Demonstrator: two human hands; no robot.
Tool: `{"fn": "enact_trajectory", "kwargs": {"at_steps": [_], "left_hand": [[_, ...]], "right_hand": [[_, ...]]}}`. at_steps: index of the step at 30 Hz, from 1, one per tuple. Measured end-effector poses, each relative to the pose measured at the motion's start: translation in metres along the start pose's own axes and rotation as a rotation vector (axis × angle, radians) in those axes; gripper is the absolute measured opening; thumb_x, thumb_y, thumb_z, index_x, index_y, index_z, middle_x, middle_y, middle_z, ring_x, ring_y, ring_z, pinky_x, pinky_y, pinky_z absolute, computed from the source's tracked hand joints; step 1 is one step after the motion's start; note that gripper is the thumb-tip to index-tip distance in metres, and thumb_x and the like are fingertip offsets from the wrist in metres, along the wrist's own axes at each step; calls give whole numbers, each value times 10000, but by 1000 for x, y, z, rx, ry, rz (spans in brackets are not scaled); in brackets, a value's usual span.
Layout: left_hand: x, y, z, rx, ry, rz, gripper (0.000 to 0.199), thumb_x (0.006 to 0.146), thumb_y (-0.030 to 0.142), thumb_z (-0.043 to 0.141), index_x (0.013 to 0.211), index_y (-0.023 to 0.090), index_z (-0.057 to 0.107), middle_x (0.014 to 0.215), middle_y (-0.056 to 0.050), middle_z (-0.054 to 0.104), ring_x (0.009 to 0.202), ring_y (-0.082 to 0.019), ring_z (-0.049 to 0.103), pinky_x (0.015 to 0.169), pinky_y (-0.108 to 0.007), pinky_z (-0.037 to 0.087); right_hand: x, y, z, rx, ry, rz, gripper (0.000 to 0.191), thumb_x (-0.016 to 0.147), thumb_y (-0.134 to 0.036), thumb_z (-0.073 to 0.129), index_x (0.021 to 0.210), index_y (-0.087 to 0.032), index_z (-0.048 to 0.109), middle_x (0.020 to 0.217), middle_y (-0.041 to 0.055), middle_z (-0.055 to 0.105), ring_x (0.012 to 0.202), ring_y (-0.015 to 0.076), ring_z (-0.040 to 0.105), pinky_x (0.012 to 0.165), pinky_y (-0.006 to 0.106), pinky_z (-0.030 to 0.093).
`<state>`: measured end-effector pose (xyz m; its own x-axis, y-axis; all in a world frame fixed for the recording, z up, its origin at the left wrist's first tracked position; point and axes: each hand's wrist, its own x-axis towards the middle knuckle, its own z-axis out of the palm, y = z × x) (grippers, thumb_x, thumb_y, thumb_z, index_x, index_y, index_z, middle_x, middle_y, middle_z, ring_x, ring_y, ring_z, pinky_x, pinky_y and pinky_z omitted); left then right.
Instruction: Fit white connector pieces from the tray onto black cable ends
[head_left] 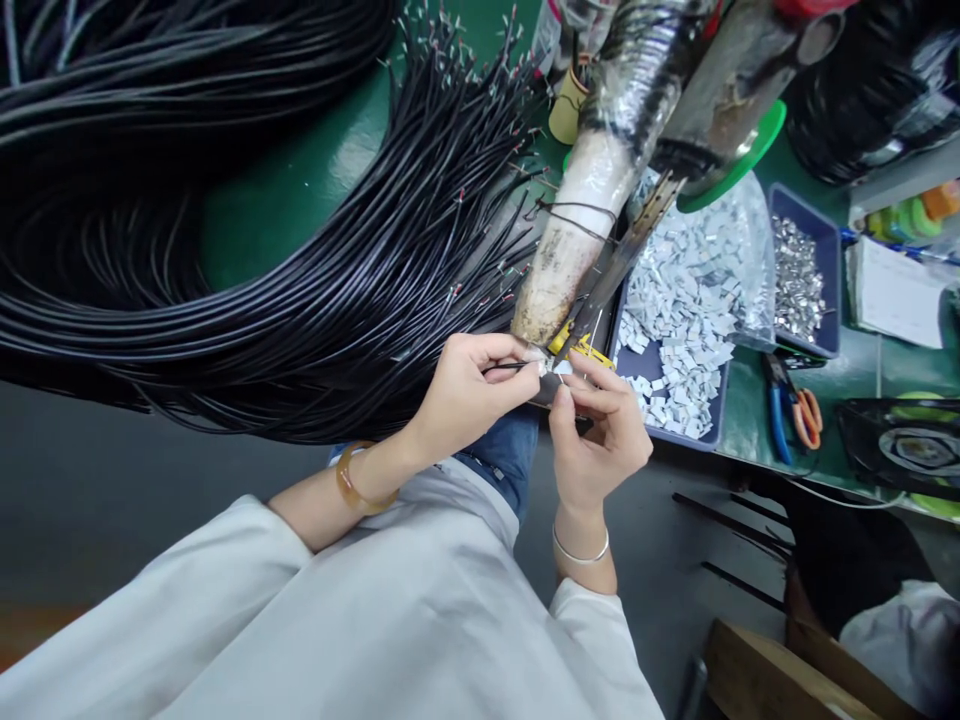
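My left hand (476, 385) is closed in a pinch on a black cable (507, 366), whose end points right, toward the other hand. Close beside it, my right hand (600, 430) is bent with thumb and fingers drawn together; what is between them is too small to make out. A small white piece (562, 368) shows between the two hands. Just above the fingertips ends a stained white tube (574, 220), with a slanting dark metal rod (619, 260) on its right. Something yellow (591, 350) lies behind my right fingers.
Many black cables (337, 290) with stripped ends curve across the green table (300, 210) on the left. To the right stand a bin (721, 405) of small white pieces and a bin (834, 300) of metal parts. Pliers (784, 405) lie near the table edge.
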<state>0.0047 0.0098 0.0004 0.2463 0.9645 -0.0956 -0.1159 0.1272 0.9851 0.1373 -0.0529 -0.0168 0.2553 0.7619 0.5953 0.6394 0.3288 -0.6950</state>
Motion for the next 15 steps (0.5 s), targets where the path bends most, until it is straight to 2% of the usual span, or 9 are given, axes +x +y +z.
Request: {"fn": "enact_trajectory", "kwargs": {"at_steps": [5, 9, 12, 15], "left_hand": [[-1, 0, -1, 36, -1, 49, 93, 740, 180, 686, 727, 133, 765, 522, 33, 499, 506, -69, 420, 483, -182, 363], [-2, 1, -3, 51, -31, 46, 97, 746, 178, 679, 728, 130, 762, 517, 39, 487, 496, -61, 384, 473, -179, 336], [-3, 2, -3, 61, -93, 17, 102, 754, 171, 668, 729, 121, 753, 553, 32, 529, 489, -49, 348, 447, -172, 291], [-4, 1, -3, 69, -101, 8, 118, 773, 191, 661, 737, 116, 745, 620, 7, 595, 515, -55, 385, 456, -171, 301]], "right_hand": [[6, -6, 0, -82, 29, -64, 159, 829, -87, 721, 917, -216, 691, 1104, 46, 773, 1008, 186, 760, 815, 329, 677], [1, -6, 1, 15, 49, -32, 155, 826, -75, 702, 889, -207, 652, 1126, 58, 767, 980, 173, 763, 814, 322, 679], [-3, -4, 0, 45, 60, 21, 149, 837, -94, 695, 886, -213, 619, 1087, 51, 774, 931, 168, 770, 772, 313, 681], [-5, -2, -1, 14, 52, 36, 137, 846, -120, 704, 886, -218, 618, 1058, 47, 781, 905, 172, 775, 731, 305, 676]]}}
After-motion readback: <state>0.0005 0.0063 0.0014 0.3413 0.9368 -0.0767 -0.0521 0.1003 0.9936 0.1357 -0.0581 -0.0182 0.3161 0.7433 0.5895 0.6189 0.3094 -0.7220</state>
